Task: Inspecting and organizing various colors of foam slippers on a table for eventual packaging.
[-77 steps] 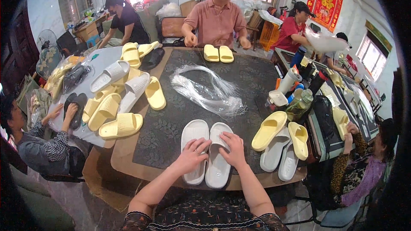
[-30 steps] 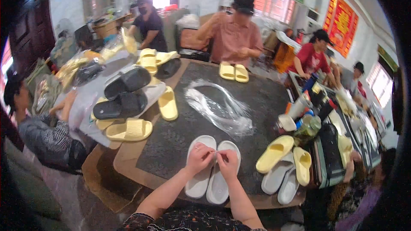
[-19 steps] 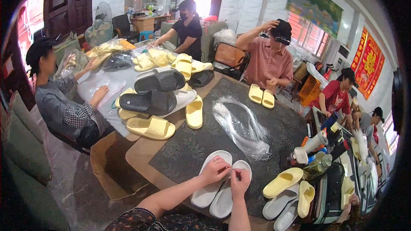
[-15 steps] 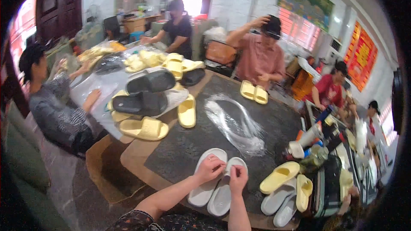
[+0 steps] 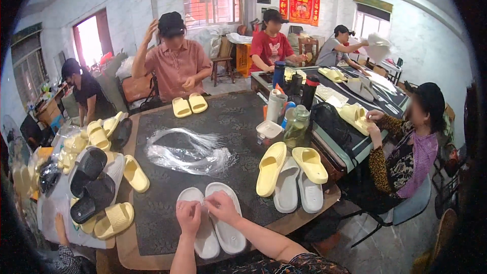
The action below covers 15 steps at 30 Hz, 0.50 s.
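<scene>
A pair of light grey slippers (image 5: pixel 231 237) lies side by side on the dark table mat in front of me. Both of my hands are over the middle of the pair, at the straps. My left hand (image 5: pixel 188 217) is above the left slipper, its fingers pinched. Close against it, my right hand (image 5: pixel 223 207) pinches too, above the right slipper. Whatever the fingertips hold is too small to make out. Beyond the slippers lies a loose bundle of clear, thin plastic strands (image 5: pixel 190 155).
Left, black, grey and yellow slippers (image 5: pixel 94 182) are piled up. To the right sit yellow slippers (image 5: pixel 272 167) on grey ones (image 5: pixel 287 185), near a glass jar (image 5: pixel 298 127) and bottles. A person across has a yellow pair (image 5: pixel 189 105); others work around the tables.
My view has swung to the right, so the things appear further left. My hands have come closer together over the grey slippers, which stay on the mat.
</scene>
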Tool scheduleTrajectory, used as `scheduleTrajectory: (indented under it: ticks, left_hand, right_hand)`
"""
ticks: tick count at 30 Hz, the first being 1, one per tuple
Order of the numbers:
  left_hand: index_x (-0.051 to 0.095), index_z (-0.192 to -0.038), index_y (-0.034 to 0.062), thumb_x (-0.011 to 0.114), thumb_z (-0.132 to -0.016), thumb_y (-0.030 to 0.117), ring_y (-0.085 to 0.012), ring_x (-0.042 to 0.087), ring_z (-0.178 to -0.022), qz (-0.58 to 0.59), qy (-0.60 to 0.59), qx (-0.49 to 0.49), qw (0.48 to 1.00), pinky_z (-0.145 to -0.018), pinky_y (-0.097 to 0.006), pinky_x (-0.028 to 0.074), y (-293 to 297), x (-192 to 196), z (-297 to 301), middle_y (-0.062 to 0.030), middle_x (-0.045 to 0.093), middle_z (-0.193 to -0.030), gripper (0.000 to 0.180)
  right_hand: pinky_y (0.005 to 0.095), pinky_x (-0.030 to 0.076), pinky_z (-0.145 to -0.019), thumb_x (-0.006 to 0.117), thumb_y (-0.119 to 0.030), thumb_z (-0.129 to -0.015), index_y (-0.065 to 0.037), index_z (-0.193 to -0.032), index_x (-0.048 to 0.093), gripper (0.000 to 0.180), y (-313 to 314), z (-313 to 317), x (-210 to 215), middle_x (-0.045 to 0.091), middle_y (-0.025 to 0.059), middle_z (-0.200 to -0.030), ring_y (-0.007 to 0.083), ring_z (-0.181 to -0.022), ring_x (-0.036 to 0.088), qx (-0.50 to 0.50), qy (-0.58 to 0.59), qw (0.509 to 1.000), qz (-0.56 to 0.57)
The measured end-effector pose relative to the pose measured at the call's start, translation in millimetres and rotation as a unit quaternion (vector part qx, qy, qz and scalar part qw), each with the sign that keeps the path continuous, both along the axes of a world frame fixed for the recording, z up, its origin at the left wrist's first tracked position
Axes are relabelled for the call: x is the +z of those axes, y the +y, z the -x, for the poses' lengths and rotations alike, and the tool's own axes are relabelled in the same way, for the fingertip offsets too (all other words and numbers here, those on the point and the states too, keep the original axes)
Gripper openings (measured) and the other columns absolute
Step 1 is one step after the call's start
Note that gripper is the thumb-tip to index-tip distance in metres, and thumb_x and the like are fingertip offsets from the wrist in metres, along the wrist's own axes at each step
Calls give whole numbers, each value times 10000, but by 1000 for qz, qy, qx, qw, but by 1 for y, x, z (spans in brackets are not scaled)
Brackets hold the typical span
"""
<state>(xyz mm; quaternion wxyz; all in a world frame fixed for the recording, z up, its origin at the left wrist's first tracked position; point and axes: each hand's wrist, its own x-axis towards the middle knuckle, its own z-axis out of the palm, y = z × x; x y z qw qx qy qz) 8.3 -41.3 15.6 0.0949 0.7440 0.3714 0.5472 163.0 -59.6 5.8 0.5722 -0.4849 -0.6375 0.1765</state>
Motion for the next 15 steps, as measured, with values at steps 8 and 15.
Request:
scheduleTrajectory:
  ticks: [8, 15]
  left_hand:
    - [650, -792, 54, 688, -737, 31, -248, 563, -725, -5, -5, 36, 999, -708, -358, 438, 2, 4, 14, -61, 630, -748, 71]
    - [671, -819, 49, 696, -771, 118, -278, 599, -741, 56, -53, -37, 996, -748, -391, 455, 9, -11, 5, -107, 633, -756, 88]
  right_hand:
    - [284, 479, -666, 695, -124, -818, -49, -875, 678, 97, 8, 11, -4, 617, 52, -802, 158, -759, 581, 32, -20, 999, 4]
    - [265, 463, -685, 682, -22, -797, -9, -844, 645, 61, 8, 1, -2, 607, 48, -822, 128, -739, 565, 24, 11, 1000, 15]
